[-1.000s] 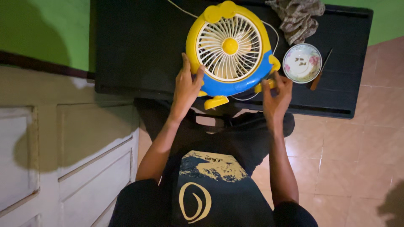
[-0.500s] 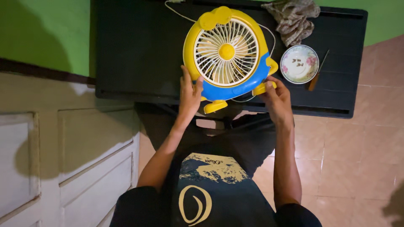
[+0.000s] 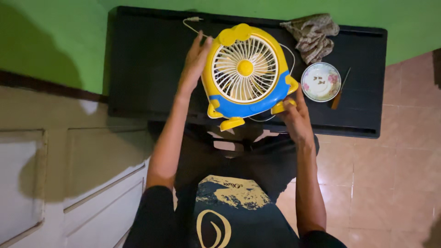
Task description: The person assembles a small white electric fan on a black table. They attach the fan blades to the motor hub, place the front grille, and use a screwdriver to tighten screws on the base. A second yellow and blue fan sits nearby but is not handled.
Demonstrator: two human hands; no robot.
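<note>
1. Clearly light, rigid plastic, the yellow-and-blue fan [image 3: 245, 76] sits at the near edge of the black table [image 3: 138, 69].
2. Left hand [image 3: 195, 59] lies flat on its upper rim; right hand [image 3: 294, 115] grips a lower foot, both safer holds than the thin, fragile grille.
3. Its back is hidden; the contents of the bowl [image 3: 320, 81] are unclear.

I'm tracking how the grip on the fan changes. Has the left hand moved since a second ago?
Yes. The left hand slid from the fan's lower edge up its side, toward the table's far edge.
</note>
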